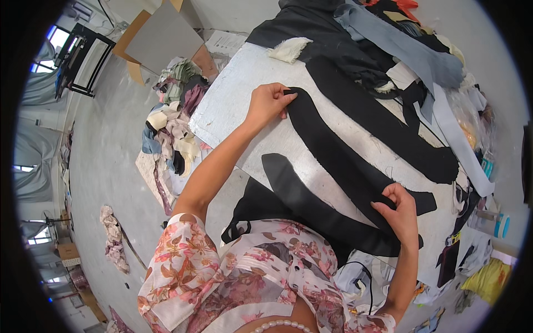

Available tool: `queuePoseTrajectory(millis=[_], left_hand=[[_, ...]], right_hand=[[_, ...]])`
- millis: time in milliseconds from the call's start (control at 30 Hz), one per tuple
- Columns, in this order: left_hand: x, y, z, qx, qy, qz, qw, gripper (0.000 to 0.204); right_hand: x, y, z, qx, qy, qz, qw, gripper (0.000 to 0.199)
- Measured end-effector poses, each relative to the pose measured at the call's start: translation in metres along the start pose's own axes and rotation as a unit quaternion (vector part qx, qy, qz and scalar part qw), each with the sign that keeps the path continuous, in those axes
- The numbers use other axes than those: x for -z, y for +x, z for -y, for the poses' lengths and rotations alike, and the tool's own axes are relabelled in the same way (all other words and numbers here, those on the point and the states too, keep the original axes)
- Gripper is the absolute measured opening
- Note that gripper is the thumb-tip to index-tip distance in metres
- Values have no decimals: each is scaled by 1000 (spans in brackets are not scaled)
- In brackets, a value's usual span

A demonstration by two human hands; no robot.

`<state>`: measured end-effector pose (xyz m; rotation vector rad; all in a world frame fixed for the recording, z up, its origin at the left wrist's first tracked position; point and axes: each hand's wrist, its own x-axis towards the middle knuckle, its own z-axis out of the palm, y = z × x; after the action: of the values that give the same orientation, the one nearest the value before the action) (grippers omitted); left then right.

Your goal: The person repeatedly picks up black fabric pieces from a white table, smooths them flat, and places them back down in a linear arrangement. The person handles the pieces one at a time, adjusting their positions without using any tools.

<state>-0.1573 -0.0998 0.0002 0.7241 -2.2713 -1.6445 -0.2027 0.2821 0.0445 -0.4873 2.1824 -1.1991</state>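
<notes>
Nearest to the person, the right hand (pixel 398 213) is closed on the near end of a long black fabric strip (pixel 338 155), pinching the cloth between thumb and fingers at the near right part of the desk (pixel 233 94). The strip lies flat on the pale desk surface and runs away toward the far left, where the left hand (pixel 269 102) presses and grips its other end with bent fingers. Just beside it, on the near side, a second black strip (pixel 311 205) lies across the desk edge, partly under the first one. On the far side, another black fabric piece (pixel 388 127) lies close and almost parallel. Farther away, grey-blue fabric pieces (pixel 400 47) and dark cloth are piled at the far end of the desk. On the floor to the left there is a heap of fabric scraps (pixel 175 116).
</notes>
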Motion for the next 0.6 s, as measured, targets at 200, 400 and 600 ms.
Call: queuePoseTrajectory(millis=[200, 400, 600], left_hand=[[-3, 12, 2, -29, 158, -51, 986, 18], [-3, 11, 5, -85, 305, -85, 945, 20], [-24, -24, -12, -306, 409, -10, 859, 43]], right_hand=[[-3, 13, 3, 8, -21, -43, 999, 27], [-2, 21, -1, 22, -45, -43, 998, 26], [-3, 21, 3, 37, -56, -40, 997, 27]])
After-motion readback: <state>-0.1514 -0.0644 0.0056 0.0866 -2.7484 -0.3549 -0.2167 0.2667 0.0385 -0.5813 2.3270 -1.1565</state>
